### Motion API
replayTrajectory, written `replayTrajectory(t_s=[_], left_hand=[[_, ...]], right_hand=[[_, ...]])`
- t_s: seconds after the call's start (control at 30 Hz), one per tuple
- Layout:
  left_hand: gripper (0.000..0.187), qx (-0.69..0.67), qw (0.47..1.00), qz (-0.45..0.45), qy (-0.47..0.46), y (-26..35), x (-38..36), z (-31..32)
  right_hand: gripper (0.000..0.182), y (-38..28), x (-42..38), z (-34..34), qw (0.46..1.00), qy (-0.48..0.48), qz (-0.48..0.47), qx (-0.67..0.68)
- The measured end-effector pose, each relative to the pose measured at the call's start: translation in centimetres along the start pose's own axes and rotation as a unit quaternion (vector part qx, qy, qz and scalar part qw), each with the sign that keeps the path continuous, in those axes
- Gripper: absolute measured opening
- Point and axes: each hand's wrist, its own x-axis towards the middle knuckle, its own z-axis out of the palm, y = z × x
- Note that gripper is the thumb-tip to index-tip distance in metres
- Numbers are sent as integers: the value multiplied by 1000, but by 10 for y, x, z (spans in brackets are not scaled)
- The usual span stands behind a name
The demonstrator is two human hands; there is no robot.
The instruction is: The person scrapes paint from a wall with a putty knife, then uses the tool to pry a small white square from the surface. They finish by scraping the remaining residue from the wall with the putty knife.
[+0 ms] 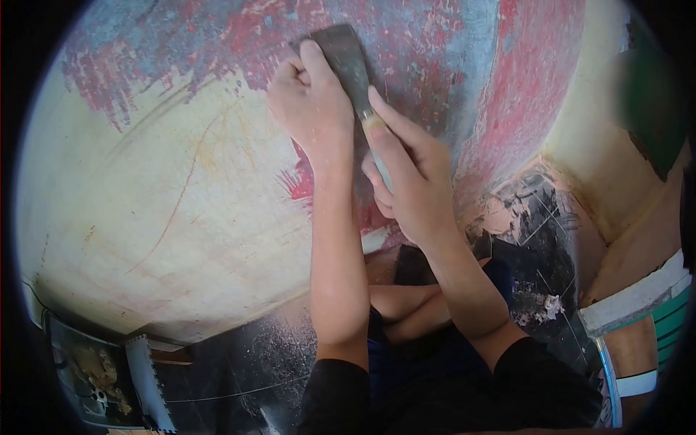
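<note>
A paint scraper [344,61] with a wide metal blade and a pale handle lies against the wall [145,188]. My right hand [413,174] is wrapped round its handle, the thumb along the top near the blade. At the blade's left edge, my left hand [315,105] has its fingers curled, with one fingertip pressed on the metal near the corner. Worn red and blue paint [239,43] covers the wall around the blade. Lower left, the wall is bare cream with scratches and a thin reddish line.
Dark floor tiles [217,377] below are strewn with flakes and dust. A small crumpled pale scrap [553,306] lies on the floor at right. Bottom left stands a dark panel-like object [94,377]. A green hanging thing [652,101] is at upper right. My crossed legs [406,308] are beneath my arms.
</note>
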Motion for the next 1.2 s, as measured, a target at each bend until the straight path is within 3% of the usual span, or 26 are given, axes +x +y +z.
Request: replayTrajectory(t_s=[0.1,0.17,0.23,0.3,0.47,0.53,0.7,0.87,0.93,1.2], left_hand=[[48,12,1000,-18,-2,0,-15,-2],[48,3,999,-32,-2,-3,-11,2],[47,30,999,33,14,5,4,10],[48,17,999,26,14,16,20,22],[51,4,1000,20,-1,1,-1,10],[53,37,996,-72,-40,-17,-31,-9],[51,-17,986,-149,-78,-46,-81,-43],[50,17,990,-116,-76,-57,-86,-48],[50,15,991,-114,-68,-54,-86,-49],[51,-32,991,-128,-34,-58,-84,-49]], right_hand=[[43,6,-15,-6,998,12,66,12],[42,8,-6,-6,999,14,34,4],[42,2,7,-4,1000,20,15,-8],[40,-15,26,0,999,18,-31,5],[41,0,11,-15,1000,10,-26,11],[43,17,-19,-21,998,6,58,-14],[47,53,-65,-23,996,-6,87,-20],[47,79,-81,-15,999,12,48,7],[46,83,-84,-16,995,15,56,-79],[45,72,-80,-7,994,14,45,-93]])
